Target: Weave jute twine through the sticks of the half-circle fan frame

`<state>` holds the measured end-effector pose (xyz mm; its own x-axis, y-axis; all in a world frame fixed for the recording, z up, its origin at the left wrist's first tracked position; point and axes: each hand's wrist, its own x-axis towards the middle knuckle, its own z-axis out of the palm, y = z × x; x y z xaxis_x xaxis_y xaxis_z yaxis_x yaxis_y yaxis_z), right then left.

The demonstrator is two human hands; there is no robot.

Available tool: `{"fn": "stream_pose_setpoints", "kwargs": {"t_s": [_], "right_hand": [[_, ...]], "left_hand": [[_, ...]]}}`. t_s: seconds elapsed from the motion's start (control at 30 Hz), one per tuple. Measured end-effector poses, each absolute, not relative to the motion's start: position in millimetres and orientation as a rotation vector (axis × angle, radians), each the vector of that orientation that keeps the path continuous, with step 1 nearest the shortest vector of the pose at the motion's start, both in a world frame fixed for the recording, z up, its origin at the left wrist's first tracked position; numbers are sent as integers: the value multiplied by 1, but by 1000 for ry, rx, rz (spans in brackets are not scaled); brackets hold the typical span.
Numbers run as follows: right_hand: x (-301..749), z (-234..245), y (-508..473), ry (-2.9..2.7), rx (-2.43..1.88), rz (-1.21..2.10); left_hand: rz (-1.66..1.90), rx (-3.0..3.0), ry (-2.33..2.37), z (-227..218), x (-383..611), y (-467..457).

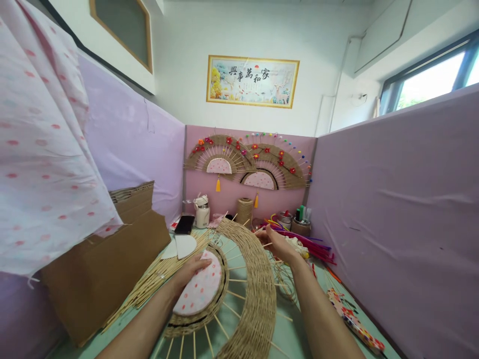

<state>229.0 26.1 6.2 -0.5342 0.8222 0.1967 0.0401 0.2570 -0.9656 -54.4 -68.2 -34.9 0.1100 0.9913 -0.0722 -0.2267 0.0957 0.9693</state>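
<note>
A fan (258,279) woven from twine over thin bamboo sticks stands tilted over the table, its outer band curving toward me. At its centre is a half-circle of white cloth with pink dots (202,289). My left hand (190,271) grips this centre, thumb on the cloth and the other fingers mostly hidden. Along the band's far outer edge, my right hand (275,243) has its fingers bent together beside the stick tips. What they pinch is too small to make out. Loose twine (286,281) hangs in loops below that hand.
Bamboo sticks (149,289), white half-circles (186,245) and cardboard (108,269) lie left. Behind stand a phone (184,224), white bottle (202,212) and twine spool (244,212). Pipe cleaners (314,247) lie right. Finished fans (288,154) hang on the pink partition.
</note>
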Motion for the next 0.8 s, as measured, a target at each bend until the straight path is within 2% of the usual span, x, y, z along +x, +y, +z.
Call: {"fn": "stream_pose_setpoints", "kwargs": {"t_s": [0.23,0.63,0.8], "right_hand": [[230,4,31,-1709,-869,1219],[226,27,18,-1946,-977,526],[221,29,14,-1988,-963,532]], "left_hand": [[1185,1050,1002,-40,-67,-60],[1284,997,1103,-24,-76,-65],[1293,909,1080,-23,-79,-64]]}}
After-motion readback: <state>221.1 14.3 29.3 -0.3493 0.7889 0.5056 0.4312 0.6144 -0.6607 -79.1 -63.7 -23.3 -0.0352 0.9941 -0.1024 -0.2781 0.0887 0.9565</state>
